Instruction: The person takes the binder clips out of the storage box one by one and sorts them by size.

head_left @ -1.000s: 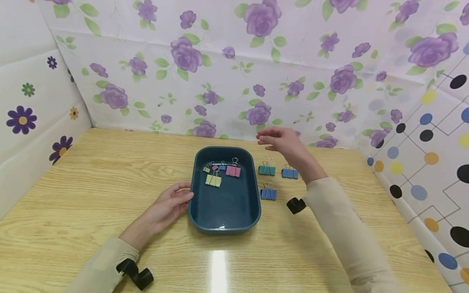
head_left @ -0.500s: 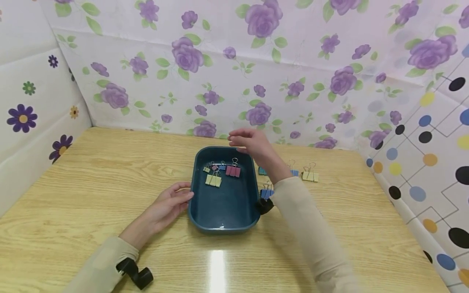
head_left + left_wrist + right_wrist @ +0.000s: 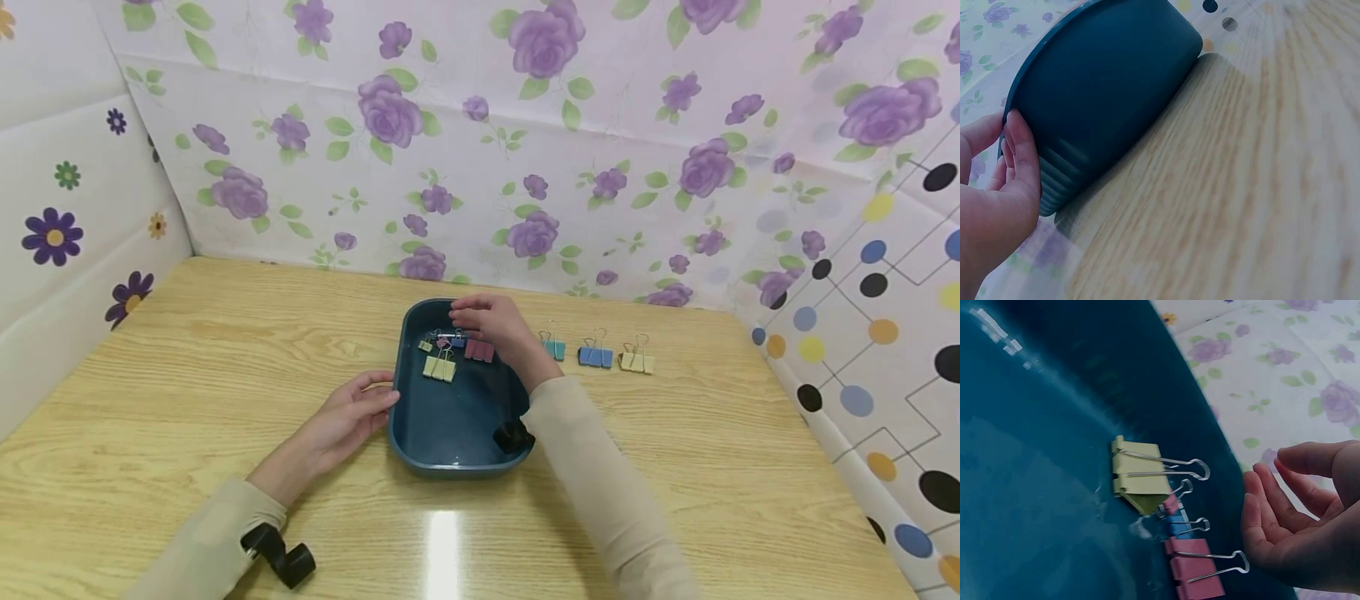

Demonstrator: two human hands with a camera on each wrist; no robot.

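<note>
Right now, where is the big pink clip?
In the head view, the big pink clip is in the tray, just right of the small blue clip, partly hidden by the right hand.

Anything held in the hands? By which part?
Tray, by its left rim, in the left hand. Right hand: nothing visible in it.

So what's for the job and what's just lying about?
Probably the job:
dark blue plastic tray, left hand holding it
colourful wire-handled binder clips inside
teal, blue, yellow binder clips outside

Probably just around:
white rose-print sheet
white dotted sheet
</note>
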